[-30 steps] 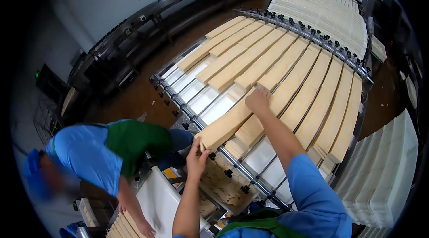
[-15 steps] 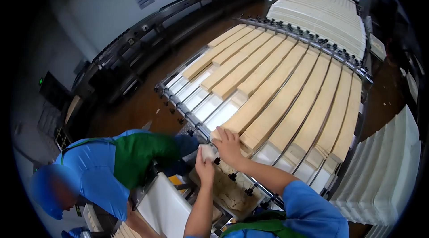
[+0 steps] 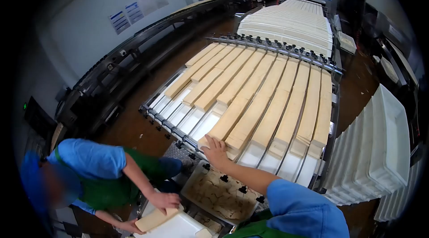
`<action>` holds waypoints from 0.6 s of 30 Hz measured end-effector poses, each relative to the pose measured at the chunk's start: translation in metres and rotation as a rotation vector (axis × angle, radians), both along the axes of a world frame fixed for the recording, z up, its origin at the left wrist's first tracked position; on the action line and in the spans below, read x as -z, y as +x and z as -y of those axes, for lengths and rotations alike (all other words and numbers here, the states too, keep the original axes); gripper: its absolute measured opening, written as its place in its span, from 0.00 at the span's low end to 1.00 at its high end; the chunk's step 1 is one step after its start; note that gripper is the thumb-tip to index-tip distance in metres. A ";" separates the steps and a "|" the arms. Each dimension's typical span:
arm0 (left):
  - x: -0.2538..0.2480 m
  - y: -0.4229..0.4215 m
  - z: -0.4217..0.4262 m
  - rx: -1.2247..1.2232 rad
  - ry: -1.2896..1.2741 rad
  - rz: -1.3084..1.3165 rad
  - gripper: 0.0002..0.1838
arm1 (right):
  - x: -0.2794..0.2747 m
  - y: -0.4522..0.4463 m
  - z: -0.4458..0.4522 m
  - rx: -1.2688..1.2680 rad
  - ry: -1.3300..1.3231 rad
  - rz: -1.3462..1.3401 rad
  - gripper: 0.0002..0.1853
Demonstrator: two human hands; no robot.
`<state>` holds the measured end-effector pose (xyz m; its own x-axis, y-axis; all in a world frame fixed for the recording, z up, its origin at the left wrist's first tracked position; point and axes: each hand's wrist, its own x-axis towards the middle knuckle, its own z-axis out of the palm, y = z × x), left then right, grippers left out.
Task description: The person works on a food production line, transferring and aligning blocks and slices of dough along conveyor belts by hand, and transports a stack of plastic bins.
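My right hand (image 3: 216,153) rests on the near end of a long pale-yellow layered slab (image 3: 232,118), with its fingers apart and lying over the top edge. This slab lies among several like it, side by side in lanes split by thin metal rods on a white-topped rack (image 3: 201,125). Just below the hand, at the rack's near edge, runs a metal bar with black knobs (image 3: 225,178). My left hand is out of view.
A bin of pale scraps (image 3: 219,193) stands below the rack's near edge. At left, a co-worker (image 3: 96,171) holds a pale slab (image 3: 156,219) over a white surface. Stacked white trays (image 3: 375,144) stand at right. More white strips (image 3: 286,25) lie beyond the rack.
My left hand, which held a small whitish piece beside the bar, has left the view. My right hand stays at the slab's end. The co-worker's hands and pale slab have come into view.
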<state>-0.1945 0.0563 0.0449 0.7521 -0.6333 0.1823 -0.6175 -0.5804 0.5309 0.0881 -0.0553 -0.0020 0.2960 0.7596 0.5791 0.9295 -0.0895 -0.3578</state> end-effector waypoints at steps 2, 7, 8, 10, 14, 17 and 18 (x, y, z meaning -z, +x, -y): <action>0.007 -0.012 -0.046 0.209 -0.058 -0.634 0.29 | 0.001 0.000 -0.001 -0.017 -0.016 -0.048 0.11; 0.057 -0.121 0.035 -0.820 0.438 -0.359 0.30 | 0.004 0.001 0.000 0.000 -0.040 -0.102 0.08; 0.070 -0.152 0.071 -1.222 0.452 -0.270 0.30 | 0.008 0.002 -0.002 0.004 -0.043 -0.101 0.09; 0.099 -0.216 0.161 -2.050 0.310 -0.078 0.31 | 0.020 0.007 -0.009 0.067 -0.148 -0.004 0.11; 0.154 -0.268 0.303 -3.170 0.030 0.296 0.32 | 0.056 0.028 -0.027 0.118 -0.137 0.022 0.30; 0.191 -0.274 0.355 -3.317 -0.285 0.700 0.33 | 0.048 0.031 -0.025 0.186 -0.171 0.209 0.14; 0.198 -0.270 0.360 -3.231 -0.581 0.894 0.33 | 0.040 0.031 -0.021 0.150 -0.149 0.226 0.14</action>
<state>-0.4644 -0.3035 -0.1536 -0.9403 0.3107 0.1391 0.2344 0.2948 0.9264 0.1196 -0.0348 -0.0422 0.2881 0.7988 0.5281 0.9564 -0.2681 -0.1162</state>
